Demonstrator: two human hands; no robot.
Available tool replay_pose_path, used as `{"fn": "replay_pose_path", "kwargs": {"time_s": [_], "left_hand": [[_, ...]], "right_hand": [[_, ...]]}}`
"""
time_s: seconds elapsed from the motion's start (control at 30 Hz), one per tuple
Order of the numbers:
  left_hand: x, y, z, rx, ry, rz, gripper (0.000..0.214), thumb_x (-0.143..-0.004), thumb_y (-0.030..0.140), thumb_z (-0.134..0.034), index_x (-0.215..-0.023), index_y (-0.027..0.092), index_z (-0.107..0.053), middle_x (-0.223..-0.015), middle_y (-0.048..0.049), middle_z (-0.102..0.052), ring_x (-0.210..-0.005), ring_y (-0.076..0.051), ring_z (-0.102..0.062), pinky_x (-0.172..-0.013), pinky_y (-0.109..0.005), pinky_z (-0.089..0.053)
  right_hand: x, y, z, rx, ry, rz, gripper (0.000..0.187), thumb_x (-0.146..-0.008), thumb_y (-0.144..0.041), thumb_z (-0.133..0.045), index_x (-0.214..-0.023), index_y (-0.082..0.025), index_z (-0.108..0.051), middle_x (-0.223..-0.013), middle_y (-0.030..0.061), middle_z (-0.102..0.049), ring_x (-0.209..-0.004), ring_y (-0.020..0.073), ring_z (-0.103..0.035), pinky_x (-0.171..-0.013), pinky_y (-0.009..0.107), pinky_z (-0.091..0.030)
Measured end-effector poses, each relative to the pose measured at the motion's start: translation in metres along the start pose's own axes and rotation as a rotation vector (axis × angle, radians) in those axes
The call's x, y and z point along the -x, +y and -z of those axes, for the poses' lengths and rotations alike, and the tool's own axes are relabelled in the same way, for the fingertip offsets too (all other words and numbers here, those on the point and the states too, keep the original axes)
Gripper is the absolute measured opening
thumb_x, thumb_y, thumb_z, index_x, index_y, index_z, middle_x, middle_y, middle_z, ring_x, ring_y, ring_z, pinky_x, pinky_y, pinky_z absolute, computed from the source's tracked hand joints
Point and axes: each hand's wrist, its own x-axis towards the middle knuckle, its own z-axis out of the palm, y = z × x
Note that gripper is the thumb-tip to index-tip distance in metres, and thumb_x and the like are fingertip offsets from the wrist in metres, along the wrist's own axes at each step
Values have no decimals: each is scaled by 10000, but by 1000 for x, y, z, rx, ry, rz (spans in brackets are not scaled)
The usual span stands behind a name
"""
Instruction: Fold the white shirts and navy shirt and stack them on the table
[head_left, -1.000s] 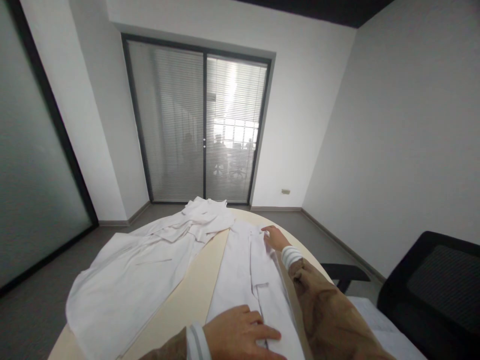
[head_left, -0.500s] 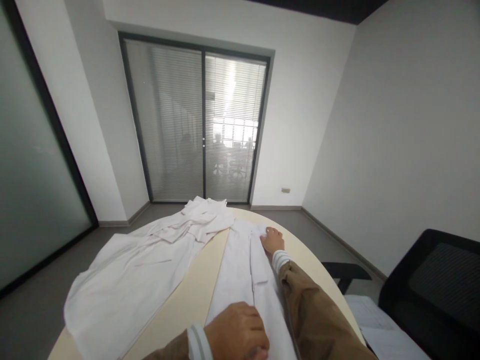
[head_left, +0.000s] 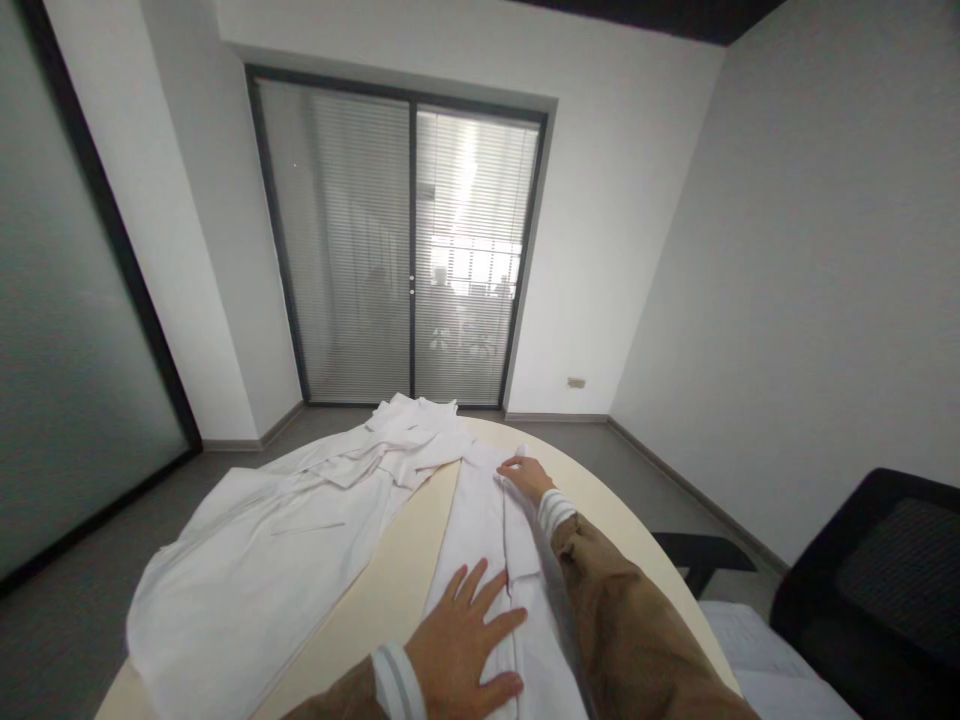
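Note:
A white coat (head_left: 300,540) lies spread over a rounded beige table (head_left: 397,570). Its right half is folded into a long narrow strip (head_left: 480,510) running away from me. My left hand (head_left: 465,640) lies flat on the near end of this strip, fingers spread. My right hand (head_left: 521,475) reaches to the far end of the strip, fingers laid on the cloth near the coat's shoulder. Both arms wear brown sleeves with striped cuffs.
A black office chair (head_left: 877,590) stands at the right, with a white sheet (head_left: 757,650) lying low beside it. Glass doors with blinds (head_left: 405,250) fill the far wall. Grey floor surrounds the table.
My left hand has gone from curled on the cloth to flat with spread fingers. My right hand slid left and farther along the folded strip.

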Motion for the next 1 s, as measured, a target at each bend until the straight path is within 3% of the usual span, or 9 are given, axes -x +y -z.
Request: {"fn": "replay_pose_path", "kwargs": {"time_s": [0.1,0.2,0.33,0.43,0.53,0.77,0.83,0.9,1.0], "left_hand": [[0,0,1,-2,-9,12,670,-903,616,-509,-1504,366,-350,-1626,-69,-228,-1489,-393,-128,-1169,-657,-135],[2,1,3,17,-2,3,666,-909,631,-485,-1505,369,-346,-1628,-63,-222,-1493,-381,-119,-1177,-643,-130],[3,1,6,52,3,4,669,-911,662,-447,-1506,372,-344,-1627,-62,-228,-1495,-382,-104,-1177,-650,-113],[2,-1,5,66,-17,6,678,-904,652,-468,-1505,361,-351,-1629,-78,-215,-1491,-403,-94,-1164,-677,-108],[-1,-6,5,61,-16,-4,672,-906,629,-486,-1503,349,-359,-1632,-91,-197,-1489,-414,-87,-1156,-685,-116],[-15,-18,9,65,-7,3,590,-925,560,-498,-1468,340,-427,-1616,-99,-251,-1484,-418,-126,-1149,-672,-151],[-19,-20,9,137,67,2,513,-945,541,-464,-1402,313,-513,-1570,-96,-359,-1467,-396,-219,-1154,-632,-192],[-22,-23,8,280,247,56,455,-978,532,-377,-1224,247,-632,-1382,-118,-574,-1343,-340,-450,-1119,-541,-312],[-25,-34,9,660,606,308,574,-984,603,-227,-947,186,-619,-941,-113,-704,-894,-241,-674,-848,-390,-499]], "right_hand": [[4,-12,-10,-3,1,-67,427,-710,-612,-702,-988,-296,-773,-1188,103,-652,-1106,331,-598,-947,508,-412],[10,-19,-21,-10,41,-93,455,-704,-605,-720,-1026,-287,-766,-1276,140,-573,-1197,380,-513,-969,556,-364],[20,-24,-32,-41,110,-64,304,-744,-467,-729,-977,-277,-773,-1317,129,-546,-1224,360,-478,-984,504,-359],[22,-24,-32,-84,146,10,194,-771,-380,-705,-877,-233,-775,-1175,117,-630,-1122,308,-556,-940,428,-405],[22,-25,-21,-152,196,118,186,-811,-332,-660,-882,-189,-756,-1023,104,-675,-1004,254,-616,-900,359,-435],[46,-36,32,-339,320,403,261,-848,-432,-637,-908,-197,-731,-996,68,-678,-910,206,-633,-857,315,-477],[67,-40,46,-442,349,507,267,-845,-454,-651,-873,-200,-730,-965,65,-669,-910,213,-632,-850,327,-482],[93,-43,57,-532,343,609,249,-844,-447,-672,-847,-205,-728,-940,57,-658,-903,208,-633,-841,327,-484],[138,-41,64,-569,294,725,190,-864,-397,-677,-851,-217,-734,-953,58,-651,-916,199,-630,-827,319,-486]]}}
